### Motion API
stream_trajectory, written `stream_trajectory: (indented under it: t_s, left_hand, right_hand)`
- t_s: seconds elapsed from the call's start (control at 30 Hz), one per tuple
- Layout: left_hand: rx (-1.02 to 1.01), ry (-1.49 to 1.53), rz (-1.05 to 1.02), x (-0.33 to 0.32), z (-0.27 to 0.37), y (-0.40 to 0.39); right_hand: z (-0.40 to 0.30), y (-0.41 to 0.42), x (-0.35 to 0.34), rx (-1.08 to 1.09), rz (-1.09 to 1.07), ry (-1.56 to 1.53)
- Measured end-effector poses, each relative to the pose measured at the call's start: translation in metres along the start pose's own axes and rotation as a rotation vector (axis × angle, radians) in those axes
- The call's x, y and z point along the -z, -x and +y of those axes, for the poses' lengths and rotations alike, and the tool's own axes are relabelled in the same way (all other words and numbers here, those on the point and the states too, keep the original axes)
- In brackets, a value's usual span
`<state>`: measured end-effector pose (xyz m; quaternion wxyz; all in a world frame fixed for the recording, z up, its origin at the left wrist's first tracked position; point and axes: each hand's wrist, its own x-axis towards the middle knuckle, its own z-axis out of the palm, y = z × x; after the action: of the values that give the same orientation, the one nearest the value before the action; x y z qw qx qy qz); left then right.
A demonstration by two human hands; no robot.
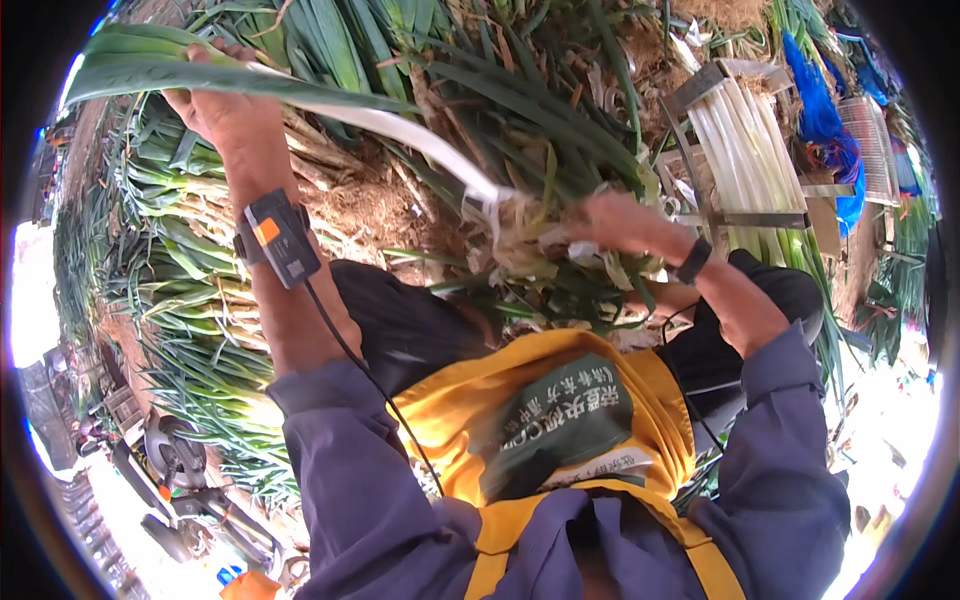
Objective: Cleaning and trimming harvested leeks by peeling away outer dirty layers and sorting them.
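My left hand [225,94], raised at the upper left, grips a long green onion [412,133] around its leafy part. Its white stem slants down to the right, and its root end hangs over torn, pale outer layers [529,251]. Near that end is my right hand [619,223], blurred; its fingers merge with the scraps, so whether it pinches any layer cannot be made out. Peeled white onions [742,142] lie bundled to its right in a metal-edged rack [757,220].
Unpeeled onions [322,154] with brown roots are heaped ahead and left. Blue netting [821,120] hangs beyond the rack. A cable [341,337] runs from a device [281,236] strapped to my left wrist. A yellow apron [435,397] covers my lap. A scooter [176,450] stands lower left.
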<state>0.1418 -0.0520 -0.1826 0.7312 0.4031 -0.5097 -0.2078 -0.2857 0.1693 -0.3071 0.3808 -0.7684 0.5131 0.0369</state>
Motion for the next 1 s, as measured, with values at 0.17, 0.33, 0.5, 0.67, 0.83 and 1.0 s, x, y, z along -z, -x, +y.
stream_trajectory:
  t_s: [0.17,0.33,0.5,0.67,0.83,1.0]
  left_hand:
    - [-0.125,-0.318,-0.121,-0.017,-0.012,0.025]
    - [0.531,0.148,0.113,0.021,-0.03,-0.01]
    - [0.333,-0.446,-0.021,0.075,-0.025,0.013]
    - [0.252,-1.085,-0.174,0.031,-0.047,0.05]
    - [-0.339,-0.785,0.499,0.199,-0.131,-0.008]
    - [0.306,-0.273,0.04,0.025,-0.083,0.032]
  right_hand:
    - [-0.059,-0.012,0.059,0.284,0.329,-0.243]
    - [-0.076,-0.001,0.062,0.208,0.006,-0.609]
    - [-0.109,0.046,0.087,0.033,-0.021,-0.951]
    - [-0.106,0.099,0.074,0.2,0.23,-0.568]
    - [-0.061,0.177,0.107,-0.04,0.356,-0.327]
    - [-0.033,0.081,0.09,-0.161,0.574,-0.967]
